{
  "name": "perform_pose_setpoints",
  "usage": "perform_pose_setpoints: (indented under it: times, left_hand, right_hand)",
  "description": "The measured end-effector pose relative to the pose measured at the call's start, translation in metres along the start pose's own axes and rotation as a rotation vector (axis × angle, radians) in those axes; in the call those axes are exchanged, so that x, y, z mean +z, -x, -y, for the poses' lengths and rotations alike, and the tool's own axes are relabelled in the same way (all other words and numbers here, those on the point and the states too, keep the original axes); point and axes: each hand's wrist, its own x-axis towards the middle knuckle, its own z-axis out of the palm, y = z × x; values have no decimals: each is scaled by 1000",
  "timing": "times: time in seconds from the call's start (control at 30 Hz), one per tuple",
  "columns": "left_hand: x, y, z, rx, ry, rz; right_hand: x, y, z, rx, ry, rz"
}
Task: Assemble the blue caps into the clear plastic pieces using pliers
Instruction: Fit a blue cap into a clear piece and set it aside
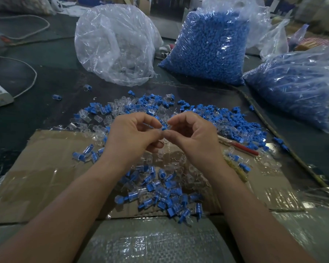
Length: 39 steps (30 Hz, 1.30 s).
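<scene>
Above the cardboard (46, 168), the left hand (133, 131) and right hand (195, 135) each close a fingertip grip on one blue cap (164, 128) between them, and, with so little held, a skewed push into its clear piece, hidden here, could flick it into the pile (160, 188).

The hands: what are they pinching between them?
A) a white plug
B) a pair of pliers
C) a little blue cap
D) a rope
C: the fingertips of the left hand and the right hand meet on a little blue cap held above the pile.
</scene>
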Motion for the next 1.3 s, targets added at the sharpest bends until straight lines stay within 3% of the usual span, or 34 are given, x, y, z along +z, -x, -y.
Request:
perform_pose_setpoints:
  times: [0.3,0.87,1.3]
  left_hand:
    - [-3,1,-3,-64,134,49]
    - [-6,0,-7,-167,193,94]
    - [-8,-2,-8,-188,300,187]
  right_hand:
    - [-3,0,-1,4,-242,70]
    - [-4,0,-4,-37,-235,119]
    - [-8,0,-8,-200,-56,7]
